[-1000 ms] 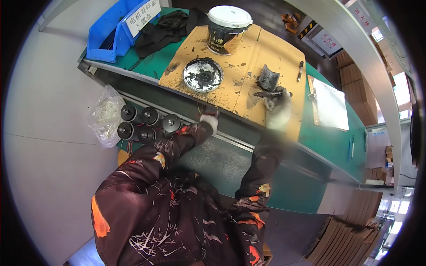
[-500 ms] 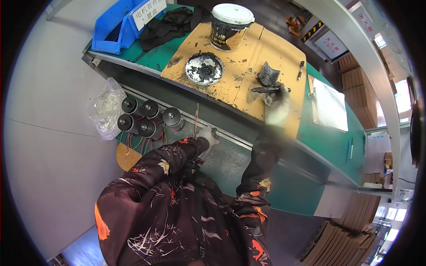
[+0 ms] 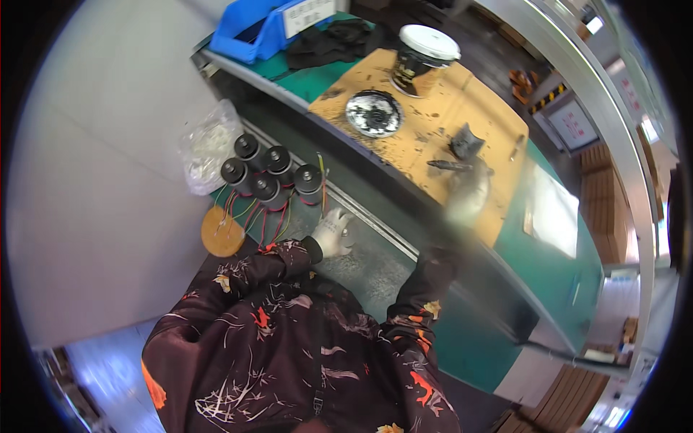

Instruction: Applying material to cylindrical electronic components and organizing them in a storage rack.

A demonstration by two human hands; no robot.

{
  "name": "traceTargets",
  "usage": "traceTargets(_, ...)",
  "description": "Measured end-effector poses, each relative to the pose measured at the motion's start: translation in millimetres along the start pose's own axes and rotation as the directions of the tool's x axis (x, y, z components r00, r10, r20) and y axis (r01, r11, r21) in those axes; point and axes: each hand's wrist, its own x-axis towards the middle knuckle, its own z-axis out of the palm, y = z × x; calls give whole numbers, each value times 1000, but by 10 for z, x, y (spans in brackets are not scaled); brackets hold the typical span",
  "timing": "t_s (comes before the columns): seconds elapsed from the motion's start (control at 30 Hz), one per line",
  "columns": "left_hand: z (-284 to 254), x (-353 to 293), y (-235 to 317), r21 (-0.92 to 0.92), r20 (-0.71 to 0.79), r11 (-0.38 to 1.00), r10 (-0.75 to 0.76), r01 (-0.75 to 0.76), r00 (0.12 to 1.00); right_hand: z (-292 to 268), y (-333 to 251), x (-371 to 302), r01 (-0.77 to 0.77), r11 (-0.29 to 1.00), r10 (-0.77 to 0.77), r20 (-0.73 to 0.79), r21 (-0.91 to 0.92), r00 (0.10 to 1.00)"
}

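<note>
My left hand, in a white glove, is closed low over the grey-green surface near the motors. A small shiny bit shows by its fingers, and a few yellow and red wires stand up just beyond it; what it grips is mostly hidden. Several black cylindrical motors stand upright in a cluster to its left, coloured leads trailing. My right hand, gloved and blurred, is over the stained cardboard, closed on a dark stick-shaped tool. Just beyond lies a dark curved piece.
A black-smeared round lid and a white-topped bucket sit on the cardboard. Behind are a blue bin and dark cloth. A clear plastic bag lies left of the motors; papers lie right. A metal rail runs along the bench.
The whole view has shifted, with the bench now further right and tilted. My right hand has drawn slightly back from the curved piece, still with the dark tool. My left hand stays by the wires.
</note>
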Motion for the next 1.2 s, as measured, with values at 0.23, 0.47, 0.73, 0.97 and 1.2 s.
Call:
traceTargets(0.23, -45, -211, -276, -29, -84, 1000, -10, 8, 996, 803, -36, -41, 179, 886, -45, 303, -428, 952)
traceTargets(0.47, 458, -722, -1386, 358, 322, 922, -273, 150, 907, 1229, 172, 352, 198, 705, 66, 341, -681, 938)
traceTargets(0.73, 510, -1702, -2064, 240, 301, 675, -735, 698, 607, 1248, 328, 459, 347, 498, 40, 421, -794, 906)
traceTargets(0.97, 709, -2164, -2443, 58, 148, 512, -854, 857, 499, 1418, -47, -178, 315, 691, -57, 385, -651, 921)
traceTargets(1.2, 686, -2084, -2392, 35, 174, 435, -889, 900, 424, 461, 714, -1019, 286, 524, 66, 373, -802, 925)
